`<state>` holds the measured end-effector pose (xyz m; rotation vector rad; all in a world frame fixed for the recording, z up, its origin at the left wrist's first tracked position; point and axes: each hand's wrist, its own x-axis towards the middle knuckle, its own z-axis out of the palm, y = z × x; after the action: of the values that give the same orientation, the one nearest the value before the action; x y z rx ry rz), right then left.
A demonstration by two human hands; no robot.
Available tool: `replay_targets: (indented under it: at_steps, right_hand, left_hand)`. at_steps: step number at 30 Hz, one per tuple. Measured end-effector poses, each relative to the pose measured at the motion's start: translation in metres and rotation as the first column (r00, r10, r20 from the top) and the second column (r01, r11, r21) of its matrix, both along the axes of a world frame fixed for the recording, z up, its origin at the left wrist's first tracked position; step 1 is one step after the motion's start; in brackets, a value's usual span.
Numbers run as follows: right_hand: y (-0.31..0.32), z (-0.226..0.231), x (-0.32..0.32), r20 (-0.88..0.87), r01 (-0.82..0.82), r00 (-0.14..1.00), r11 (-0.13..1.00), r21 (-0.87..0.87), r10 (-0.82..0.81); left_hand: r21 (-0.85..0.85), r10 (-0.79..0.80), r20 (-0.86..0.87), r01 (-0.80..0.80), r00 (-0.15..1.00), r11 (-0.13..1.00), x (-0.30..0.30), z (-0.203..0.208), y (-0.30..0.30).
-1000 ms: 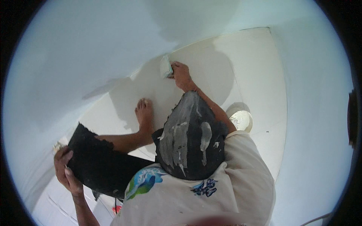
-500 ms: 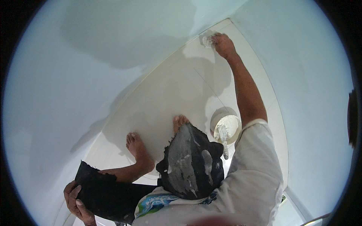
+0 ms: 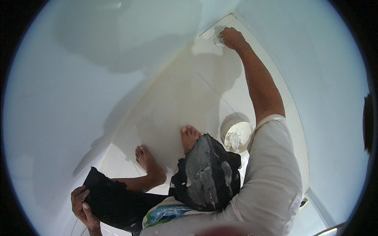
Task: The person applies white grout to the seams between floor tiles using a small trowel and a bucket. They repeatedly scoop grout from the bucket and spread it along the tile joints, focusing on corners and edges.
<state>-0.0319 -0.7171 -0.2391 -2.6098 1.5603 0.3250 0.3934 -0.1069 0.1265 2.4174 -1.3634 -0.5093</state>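
Observation:
At the far end of the floor strip, my right hand is closed on a white crumpled piece that looks like a rag, pressed to the tiles near the corner. Its exact kind is too small to tell. My left hand rests on my left knee in black cloth, fingers apart and lightly bent over it. Beside my right thigh stands a round tub of pale white paste. A putty knife smeared with paste lies in it, its handle now hidden behind my knee.
Pale blue walls flank the light tiled floor and meet at a far corner. My bare feet stand on the tiles. My shadow covers much of the left wall and floor. A curved dark-edged object shows at the lower right.
My right hand has shifted slightly farther toward the corner, still with the white piece. The tub and knees sit a little differently as the view moved; my left hand stays on the knee.

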Motion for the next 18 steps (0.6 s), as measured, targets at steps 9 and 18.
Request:
replay_targets:
  at_steps: [9, 18]
  right_hand:
    - [0.008, -0.029, 0.038, 0.112, 0.104, 0.989, 0.994, -0.022, -0.101]
    - [0.021, -0.024, 0.057, 0.107, 0.003, 0.994, 1.000, 0.030, -0.006]
  left_hand:
    - [-0.004, 0.009, -0.018, -0.009, 1.000, 1.000, -0.001, -0.010, -0.019]
    - [0.014, 0.022, -0.013, -0.021, 1.000, 1.000, -0.001, -0.013, -0.018]
